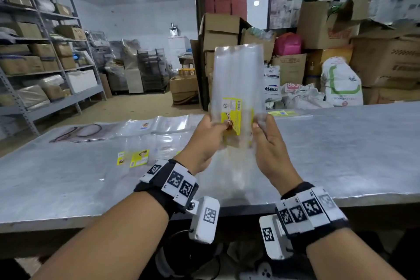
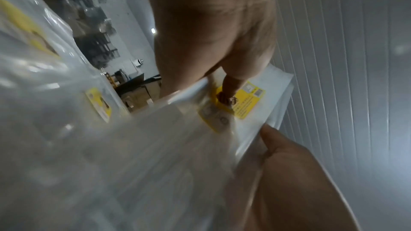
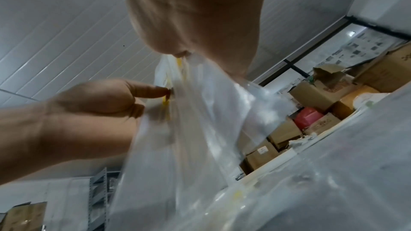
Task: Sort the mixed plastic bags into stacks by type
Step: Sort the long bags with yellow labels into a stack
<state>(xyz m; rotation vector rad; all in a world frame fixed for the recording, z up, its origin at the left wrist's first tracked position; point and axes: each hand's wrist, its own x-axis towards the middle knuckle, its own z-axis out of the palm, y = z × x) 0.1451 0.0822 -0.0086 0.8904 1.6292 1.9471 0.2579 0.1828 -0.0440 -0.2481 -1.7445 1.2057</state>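
Note:
I hold a clear plastic bag (image 1: 238, 75) with a yellow label upright over the metal table (image 1: 341, 154). My left hand (image 1: 218, 127) pinches its lower left edge at the label, and my right hand (image 1: 259, 124) pinches the lower right edge. In the left wrist view the left thumb presses on the yellow label (image 2: 246, 101), with the right hand (image 2: 289, 164) below it. The right wrist view shows the bag (image 3: 200, 111) hanging blurred between both hands. More clear bags with yellow labels (image 1: 138, 157) lie flat on the table to the left.
Larger clear bags (image 1: 145, 126) and a printed bag (image 1: 79, 132) lie along the table's far left edge. Another labelled bag (image 1: 286, 113) lies at the far edge on the right. Cardboard boxes (image 1: 384, 57) and sacks stand behind the table, and shelving (image 1: 45, 52) on the left.

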